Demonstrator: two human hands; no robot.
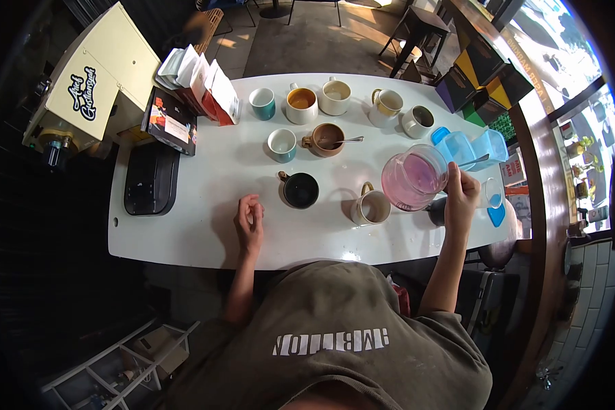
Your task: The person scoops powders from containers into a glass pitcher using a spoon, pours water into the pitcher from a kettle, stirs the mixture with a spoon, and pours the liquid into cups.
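My right hand [463, 190] is closed on the handle side of a clear glass pitcher [398, 179] with pink liquid in it. Whether the pitcher touches the table I cannot tell. Just left of it stands a pale mug [372, 208] with a brown handle. My left hand [250, 220] is by the table's front edge, fingers loosely curled and apart, with nothing visible in it. Nearest to that hand is a black-lined mug [301, 190]. Farther back are a brown mug [327, 141] with a spoon [352, 139] in it and a teal-and-white cup [281, 145].
Several more cups line the back of the white table [205, 236], among them an orange-lined mug [301, 104]. Blue-tinted plastic containers [458, 149] stand at right. At left are a black scale [152, 179], paper pouches [220, 96] and a cream-coloured machine [106, 68].
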